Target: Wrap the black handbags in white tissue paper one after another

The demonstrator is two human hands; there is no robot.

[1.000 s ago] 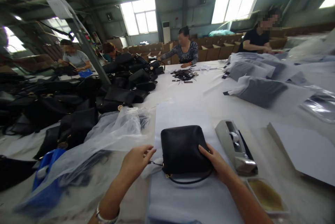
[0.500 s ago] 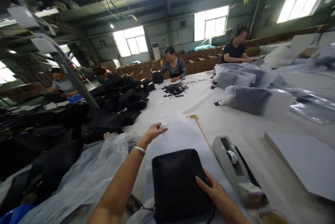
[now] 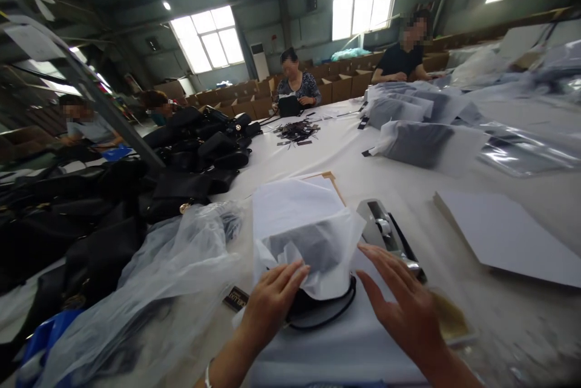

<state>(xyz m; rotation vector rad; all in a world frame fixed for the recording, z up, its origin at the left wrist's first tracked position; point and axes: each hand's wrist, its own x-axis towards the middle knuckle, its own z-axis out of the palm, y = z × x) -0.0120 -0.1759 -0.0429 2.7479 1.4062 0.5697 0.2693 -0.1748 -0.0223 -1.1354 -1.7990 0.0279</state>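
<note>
A black bag (image 3: 313, 304) lies on a stack of white tissue paper (image 3: 279, 206) in front of me. One thin sheet (image 3: 333, 236) is draped over its far part, and the dark shape shows through. At the near side the bag's bottom part and its black strap (image 3: 331, 322) stick out. My left hand (image 3: 276, 294) lies with outstretched fingers on the crumpled sheet at the bag's left. On the other side, my right hand (image 3: 399, 297) is spread open, its fingertips at the sheet's right edge. A dark tag (image 3: 235, 298) rests left of the bag.
A grey tape dispenser (image 3: 376, 218) stands right of the paper stack, with white boards (image 3: 503, 233) farther right. Black bags (image 3: 104, 218) and clear plastic (image 3: 181, 249) crowd the left. Wrapped bags (image 3: 413, 143) lie far right. A person (image 3: 297, 85) sits across the table.
The black bag, bare before with my right hand on it, now has a tissue sheet over it. My left hand has come back from the far paper to the bag; my right hand is spread beside it.
</note>
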